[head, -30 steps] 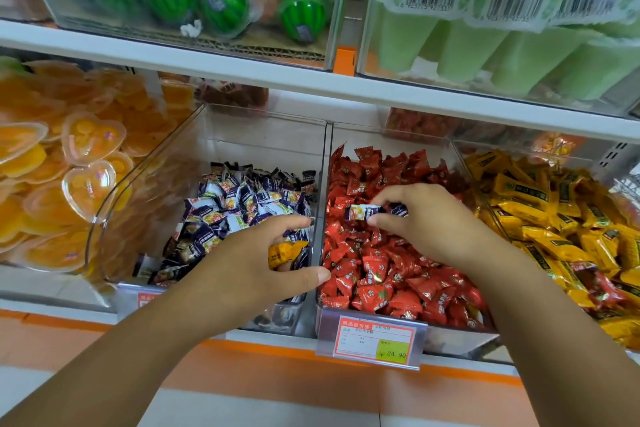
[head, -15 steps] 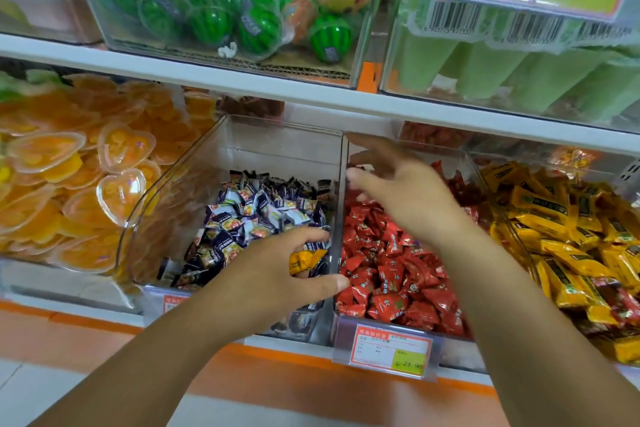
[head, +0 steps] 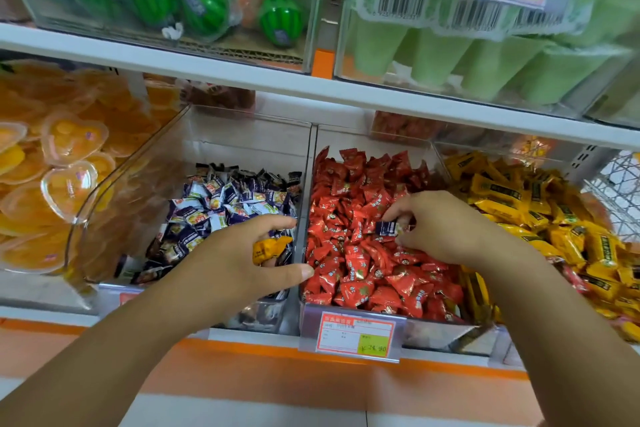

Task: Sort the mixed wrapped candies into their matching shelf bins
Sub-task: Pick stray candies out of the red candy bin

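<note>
Right hand (head: 443,229), centre-right of frame, is low over the heap of red foil-wrapped candies (head: 360,263) in the middle bin. Its thumb and fingertips pinch a small dark blue-and-white wrapped candy (head: 387,229), the stray piece here. Cannot tell whether the piece is lifted clear of the red heap or resting on it. Its long axis runs roughly left to right across the frame. Left hand (head: 239,263), lower centre-left, has its fingers curled round a yellow-orange wrapped candy (head: 270,248), with the thumb stretched out below. It holds this over the front of the heap of dark blue-and-white wrapped candies (head: 221,198) in the next bin to the left. Key relation: the blue stray's matching heap lies directly left of the right hand, just across the upright clear plastic divider wall (head: 304,184) between the two bins. Judgement: a short leftward carry over that wall should do it, and the right hand already has the piece. The left hand sits beside the wall on the far side, near the likely drop spot, so crowding is possible. The yellow-orange piece faces the opposite way. Its match, the heap of yellow wrapped candies (head: 526,204), is at the right of frame, well apart from the left hand, with the whole red bin between. The right hand is the nearer one to that heap.
</note>
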`<action>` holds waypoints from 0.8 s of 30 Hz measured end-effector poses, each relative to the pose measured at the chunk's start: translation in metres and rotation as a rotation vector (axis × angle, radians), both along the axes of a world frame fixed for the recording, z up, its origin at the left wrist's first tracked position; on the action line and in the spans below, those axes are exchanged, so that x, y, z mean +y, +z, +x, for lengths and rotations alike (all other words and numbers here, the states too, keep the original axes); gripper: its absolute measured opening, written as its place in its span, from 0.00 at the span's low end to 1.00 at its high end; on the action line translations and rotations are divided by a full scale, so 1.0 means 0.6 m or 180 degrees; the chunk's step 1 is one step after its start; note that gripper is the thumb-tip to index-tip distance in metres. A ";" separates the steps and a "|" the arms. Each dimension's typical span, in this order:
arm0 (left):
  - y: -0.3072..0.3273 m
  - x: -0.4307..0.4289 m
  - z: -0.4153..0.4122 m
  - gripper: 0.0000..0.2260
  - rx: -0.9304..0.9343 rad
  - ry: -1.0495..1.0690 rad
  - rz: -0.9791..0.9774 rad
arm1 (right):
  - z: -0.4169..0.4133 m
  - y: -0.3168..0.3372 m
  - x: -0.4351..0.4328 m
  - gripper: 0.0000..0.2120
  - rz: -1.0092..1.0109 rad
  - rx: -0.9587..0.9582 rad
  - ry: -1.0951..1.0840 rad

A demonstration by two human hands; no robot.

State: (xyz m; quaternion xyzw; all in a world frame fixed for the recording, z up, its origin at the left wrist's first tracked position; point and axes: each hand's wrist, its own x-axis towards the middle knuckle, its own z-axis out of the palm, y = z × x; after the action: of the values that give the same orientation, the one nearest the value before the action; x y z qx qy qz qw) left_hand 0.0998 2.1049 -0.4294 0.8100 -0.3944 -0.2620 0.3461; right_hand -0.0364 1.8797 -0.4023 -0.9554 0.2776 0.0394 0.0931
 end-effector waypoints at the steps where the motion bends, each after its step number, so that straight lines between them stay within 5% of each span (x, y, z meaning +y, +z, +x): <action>1: -0.001 0.001 0.000 0.28 -0.0014 -0.0001 -0.0010 | -0.003 0.004 -0.001 0.15 0.0111 -0.0169 -0.0030; 7: -0.008 0.001 0.004 0.27 -0.0086 -0.0020 0.0013 | 0.036 0.019 0.052 0.07 0.0828 -0.2035 -0.0018; 10: -0.007 0.000 0.003 0.25 0.0036 0.0005 -0.0058 | 0.084 0.002 0.087 0.12 0.1577 -0.2391 0.0333; 13: -0.010 0.004 0.003 0.28 0.0016 -0.0004 -0.0079 | 0.090 0.003 0.071 0.14 0.1336 -0.1866 0.0461; 16: -0.008 0.004 0.004 0.28 -0.0009 -0.0034 0.0059 | 0.057 0.004 0.054 0.14 0.0983 -0.0591 0.0697; 20: -0.007 -0.002 0.002 0.36 0.0113 -0.0034 0.0027 | 0.060 -0.030 0.089 0.39 0.0612 0.1005 0.0903; 24: -0.015 -0.012 -0.005 0.41 0.0021 -0.0080 0.0033 | 0.089 -0.072 0.107 0.42 -0.0116 0.1377 0.0810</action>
State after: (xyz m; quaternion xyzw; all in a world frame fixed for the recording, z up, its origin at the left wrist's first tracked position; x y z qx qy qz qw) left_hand 0.0968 2.0980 -0.4382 0.8058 -0.4020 -0.2711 0.3399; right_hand 0.0168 1.9439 -0.4453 -0.9535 0.1692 0.2493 0.0087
